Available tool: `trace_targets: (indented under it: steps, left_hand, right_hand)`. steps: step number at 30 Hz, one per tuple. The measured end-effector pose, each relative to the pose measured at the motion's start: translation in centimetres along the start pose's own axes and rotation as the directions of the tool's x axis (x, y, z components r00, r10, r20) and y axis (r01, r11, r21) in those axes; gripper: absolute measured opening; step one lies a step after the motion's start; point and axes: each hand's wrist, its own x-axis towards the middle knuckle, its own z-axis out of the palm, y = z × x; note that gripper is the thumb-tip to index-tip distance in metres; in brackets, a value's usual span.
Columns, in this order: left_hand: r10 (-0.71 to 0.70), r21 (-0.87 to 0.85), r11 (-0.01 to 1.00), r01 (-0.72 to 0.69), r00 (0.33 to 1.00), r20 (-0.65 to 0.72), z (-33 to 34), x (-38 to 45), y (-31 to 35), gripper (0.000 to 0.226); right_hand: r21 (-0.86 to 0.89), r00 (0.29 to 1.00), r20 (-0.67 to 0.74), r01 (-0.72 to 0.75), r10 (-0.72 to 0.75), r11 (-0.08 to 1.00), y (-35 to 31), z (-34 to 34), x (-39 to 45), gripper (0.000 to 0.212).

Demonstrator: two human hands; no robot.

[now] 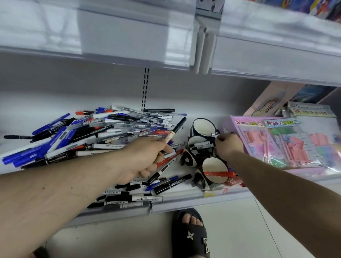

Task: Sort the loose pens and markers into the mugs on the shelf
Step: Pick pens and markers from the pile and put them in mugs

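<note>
A big heap of blue, black, red and white pens and markers (97, 132) covers the white shelf (23, 108). Three black-and-white mugs stand in a row at the right: a far mug (202, 127), a middle mug (196, 143) and a near mug (215, 171) with a red marker (219, 173) lying across its rim. My left hand (143, 159) grips a black-capped marker (175, 129) pointing up and away, with more pens under its fingers. My right hand (227, 145) pinches a black-and-white marker (203, 145) over the middle mug.
Pink packaged stationery sets (288, 144) lie right of the mugs, touching my right hand's side. An upper shelf (131, 32) overhangs the work area. Several markers (129, 200) lie along the shelf's front lip. My sandalled foot (192, 238) stands on the floor below.
</note>
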Motion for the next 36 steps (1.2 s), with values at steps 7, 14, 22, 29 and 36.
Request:
trace_targets:
  steps: [7,14,22,29,36]
  left_hand:
    - [-0.040,0.020,0.999,0.040,0.999,0.000,-0.3,0.5,-0.9,0.029]
    - [-0.049,0.031,0.998,0.047,0.996,0.069,-1.6,-0.1,-1.2,0.025]
    - [0.036,0.024,0.999,-0.037,0.999,0.040,-4.5,-2.9,-1.2,0.043]
    - [0.197,0.381,0.911,-0.155,0.977,-0.076,-12.6,-8.4,-0.9,0.013]
    - [0.147,0.333,0.940,-0.071,0.967,-0.208,-20.8,-13.4,-2.6,0.020]
  right_hand:
    - [-0.153,0.975,0.210,0.109,-0.075,0.982,-0.8,1.5,0.5,0.026]
    - [-0.064,0.971,0.026,0.238,-0.236,0.969,-3.2,-0.8,-2.2,0.033]
    - [0.546,0.913,0.294,0.082,-0.282,0.834,-13.7,-2.6,-11.7,0.037]
    - [0.766,0.892,0.340,-0.080,-0.296,0.638,-18.3,-0.3,-16.5,0.005]
    - [0.852,0.843,0.466,-0.345,-0.268,0.394,-25.6,5.2,-22.3,0.023]
